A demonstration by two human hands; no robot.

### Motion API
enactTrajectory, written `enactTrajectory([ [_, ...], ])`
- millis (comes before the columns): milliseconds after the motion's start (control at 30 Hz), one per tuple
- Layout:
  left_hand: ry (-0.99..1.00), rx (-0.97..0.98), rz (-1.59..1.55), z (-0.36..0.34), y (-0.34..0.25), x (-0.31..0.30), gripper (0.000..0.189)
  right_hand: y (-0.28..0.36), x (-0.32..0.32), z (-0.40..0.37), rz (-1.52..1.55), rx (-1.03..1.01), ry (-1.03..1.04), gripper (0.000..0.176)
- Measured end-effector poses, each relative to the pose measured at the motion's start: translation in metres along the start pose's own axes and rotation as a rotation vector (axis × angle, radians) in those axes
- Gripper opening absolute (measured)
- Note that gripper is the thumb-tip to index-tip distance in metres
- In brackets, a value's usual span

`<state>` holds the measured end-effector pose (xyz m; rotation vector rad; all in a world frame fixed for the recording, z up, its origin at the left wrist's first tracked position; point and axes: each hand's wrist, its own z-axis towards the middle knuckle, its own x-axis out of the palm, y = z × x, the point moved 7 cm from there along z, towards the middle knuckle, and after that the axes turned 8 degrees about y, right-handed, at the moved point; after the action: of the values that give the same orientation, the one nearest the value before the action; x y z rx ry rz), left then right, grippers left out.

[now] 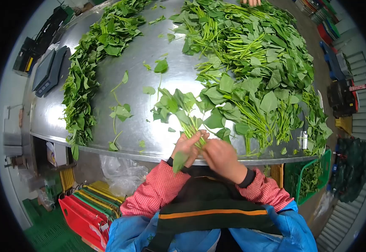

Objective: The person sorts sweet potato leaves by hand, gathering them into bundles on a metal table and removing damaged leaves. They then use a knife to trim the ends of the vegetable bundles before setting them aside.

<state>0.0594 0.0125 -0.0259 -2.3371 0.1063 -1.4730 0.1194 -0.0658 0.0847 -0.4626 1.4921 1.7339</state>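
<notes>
My left hand (186,148) is closed round the stems of a small bunch of leafy greens (182,110), near the table's front edge. The leaves fan out over the metal, away from me, and one loose leaf (179,161) hangs below by the left wrist. My right hand (223,158) is beside it, fingers curled in at the stem ends of the bunch; its fingertips are partly hidden. A large heap of the same greens (250,54) covers the right of the table, its nearest stems just beyond my right hand.
A long row of bunches (82,92) lies along the left of the metal table (137,84), with stray sprigs between. A scale (50,71) stands far left. Below are red crates (82,220) and a green crate (317,176). Another person's hand (251,2) touches the heap's far end.
</notes>
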Motion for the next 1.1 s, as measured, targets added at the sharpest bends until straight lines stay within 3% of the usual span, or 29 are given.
enactTrajectory([
  [67,-0.067,0.061,-0.009,0.004,-0.009,-0.007,0.02,0.016,-0.007,-0.006,0.032,-0.054,0.017,0.012],
  [133,0.029,0.132,0.029,0.0,-0.027,0.013,0.019,0.018,-0.016,-0.011,0.096,-0.006,-0.01,0.012],
  [167,0.041,0.118,0.049,-0.002,-0.03,0.02,0.021,-0.005,-0.017,-0.02,0.194,0.194,-0.09,0.011],
  [267,0.072,0.062,0.14,-0.005,-0.028,0.032,0.023,-0.045,-0.008,-0.025,-0.097,0.381,0.026,0.01],
  [300,0.086,0.04,0.181,-0.005,-0.027,0.035,0.023,-0.048,-0.005,-0.028,-0.106,0.364,0.151,0.015],
  [500,0.129,-0.031,0.227,-0.003,-0.014,0.054,0.026,-0.056,-0.044,-0.02,0.203,0.534,-0.147,0.013],
  [633,0.13,-0.066,0.314,-0.001,-0.006,0.061,0.027,-0.053,-0.066,-0.007,0.304,0.464,-0.28,0.014],
  [733,0.134,-0.092,0.35,0.0,0.002,0.065,0.027,-0.055,-0.067,0.004,0.344,0.617,-0.123,0.02],
  [767,0.147,-0.106,0.355,0.001,0.007,0.067,0.027,-0.062,-0.053,0.002,0.431,0.727,0.031,0.025],
  [867,0.135,-0.167,0.371,0.002,0.016,0.069,0.028,-0.069,-0.051,-0.006,0.559,0.639,0.012,0.027],
  [900,0.123,-0.19,0.376,0.003,0.019,0.07,0.029,-0.076,-0.059,-0.013,0.607,0.52,-0.079,0.026],
  [1000,0.002,-0.192,0.298,0.007,0.011,0.057,0.03,-0.118,-0.143,-0.076,0.449,0.732,-0.405,0.015],
  [1067,-0.012,-0.122,0.169,0.013,0.01,0.027,0.031,-0.148,-0.206,-0.119,1.074,0.533,-0.924,0.032],
  [1100,-0.053,-0.114,0.138,0.014,0.009,0.02,0.03,-0.152,-0.224,-0.133,1.082,0.579,-1.176,0.038],
])
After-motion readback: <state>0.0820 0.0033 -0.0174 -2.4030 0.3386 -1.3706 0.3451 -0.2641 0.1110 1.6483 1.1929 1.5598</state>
